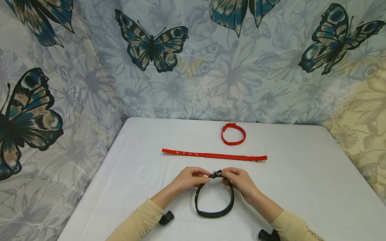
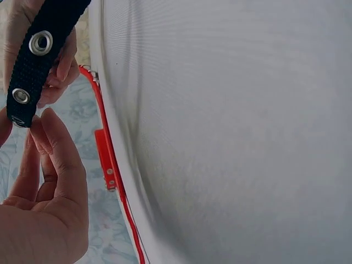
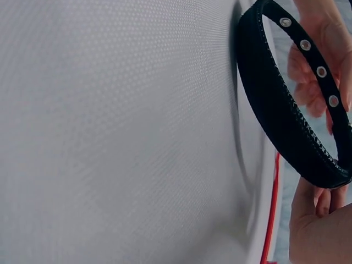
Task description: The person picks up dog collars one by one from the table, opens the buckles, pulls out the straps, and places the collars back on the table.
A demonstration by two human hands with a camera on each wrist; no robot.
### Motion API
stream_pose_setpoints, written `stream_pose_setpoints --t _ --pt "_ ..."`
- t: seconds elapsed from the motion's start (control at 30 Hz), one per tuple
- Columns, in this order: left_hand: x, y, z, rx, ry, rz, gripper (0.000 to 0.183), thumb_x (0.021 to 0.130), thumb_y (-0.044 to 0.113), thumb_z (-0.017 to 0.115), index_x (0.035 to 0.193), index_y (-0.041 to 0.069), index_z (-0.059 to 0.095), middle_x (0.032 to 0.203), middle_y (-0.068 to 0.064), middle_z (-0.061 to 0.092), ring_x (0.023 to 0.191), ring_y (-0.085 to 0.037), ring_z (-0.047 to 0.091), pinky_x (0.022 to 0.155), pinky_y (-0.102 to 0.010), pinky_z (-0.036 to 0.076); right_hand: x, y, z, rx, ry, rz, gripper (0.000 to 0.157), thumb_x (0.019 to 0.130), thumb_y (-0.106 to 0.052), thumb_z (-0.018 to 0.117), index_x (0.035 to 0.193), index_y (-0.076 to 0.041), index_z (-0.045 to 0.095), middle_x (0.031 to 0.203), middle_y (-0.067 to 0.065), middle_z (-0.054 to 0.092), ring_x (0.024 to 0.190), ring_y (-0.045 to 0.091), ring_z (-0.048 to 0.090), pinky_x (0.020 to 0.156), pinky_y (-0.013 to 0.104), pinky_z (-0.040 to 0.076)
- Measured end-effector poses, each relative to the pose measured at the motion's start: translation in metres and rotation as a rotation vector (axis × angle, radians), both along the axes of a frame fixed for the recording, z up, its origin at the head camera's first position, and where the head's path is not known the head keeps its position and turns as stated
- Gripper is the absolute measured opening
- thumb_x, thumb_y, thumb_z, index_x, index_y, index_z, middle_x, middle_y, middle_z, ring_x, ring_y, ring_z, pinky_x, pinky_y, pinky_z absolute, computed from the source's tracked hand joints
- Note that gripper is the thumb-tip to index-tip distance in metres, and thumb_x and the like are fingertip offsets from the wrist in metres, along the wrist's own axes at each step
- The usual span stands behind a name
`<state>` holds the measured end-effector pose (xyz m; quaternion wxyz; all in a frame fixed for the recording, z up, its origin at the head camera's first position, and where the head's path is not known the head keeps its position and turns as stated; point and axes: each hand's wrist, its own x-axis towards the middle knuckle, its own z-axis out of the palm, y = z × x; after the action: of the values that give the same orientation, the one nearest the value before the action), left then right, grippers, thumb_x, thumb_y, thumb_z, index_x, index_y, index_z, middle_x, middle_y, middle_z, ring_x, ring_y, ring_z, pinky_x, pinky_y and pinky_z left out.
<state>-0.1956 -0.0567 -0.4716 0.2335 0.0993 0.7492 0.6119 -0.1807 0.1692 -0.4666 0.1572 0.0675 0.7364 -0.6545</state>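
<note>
A black collar (image 1: 214, 214), bent into a loop, is held between both hands above the white table. My left hand (image 1: 193, 178) pinches its strap end at the top left of the loop. In the left wrist view, metal eyelets dot the dark strap (image 2: 52, 33) over the left fingertips. On the other side, my right hand (image 1: 239, 182) pinches the collar beside its silver buckle (image 1: 215, 174). The right wrist view shows the collar's wide padded part (image 3: 269, 99) close up, with the buckle mostly out of sight.
A straight red collar (image 1: 217, 156) lies across the white table (image 1: 144, 137) beyond the hands. Farther back is a red collar (image 1: 231, 143) closed into a ring. Behind the table's far edge hangs a butterfly-patterned cloth (image 1: 235, 80).
</note>
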Motion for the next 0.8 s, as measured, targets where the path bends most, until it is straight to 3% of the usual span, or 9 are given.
stream_pose_setpoints --t 0.33,0.57,0.8 --pt "-0.0006 -0.0028 -0.0032 0.007 -0.007 -0.01 0.026 0.084 0.025 0.075 0.107 0.014 0.074 0.083 0.0 0.068 0.075 -0.011 0.061 0.066 -0.026 0.052 0.0002 0.0021 0.0022 -0.008 -0.002 0.0 0.03 0.094 -0.022 0.065 0.109 0.004 0.067 0.098 0.006 0.067 0.088 0.018 0.065 0.082 0.032 0.055" --pt "-0.0032 0.0003 0.0029 -0.033 0.031 0.014 0.025 0.084 0.035 0.076 0.1 0.016 0.075 0.088 0.001 0.073 0.08 -0.012 0.065 0.07 -0.029 0.053 -0.0007 0.0005 0.0036 -0.022 0.002 0.018 0.03 0.094 -0.022 0.066 0.108 0.004 0.067 0.097 0.006 0.067 0.088 0.02 0.066 0.081 0.031 0.056" --pt "-0.004 0.0019 0.0033 -0.024 0.034 0.014 0.024 0.084 0.031 0.077 0.1 0.013 0.075 0.084 0.001 0.072 0.077 -0.011 0.064 0.068 -0.027 0.053 0.0 -0.0014 0.0031 -0.036 -0.008 0.02 0.029 0.094 -0.021 0.065 0.108 0.005 0.067 0.096 0.006 0.067 0.087 0.019 0.065 0.08 0.031 0.056"
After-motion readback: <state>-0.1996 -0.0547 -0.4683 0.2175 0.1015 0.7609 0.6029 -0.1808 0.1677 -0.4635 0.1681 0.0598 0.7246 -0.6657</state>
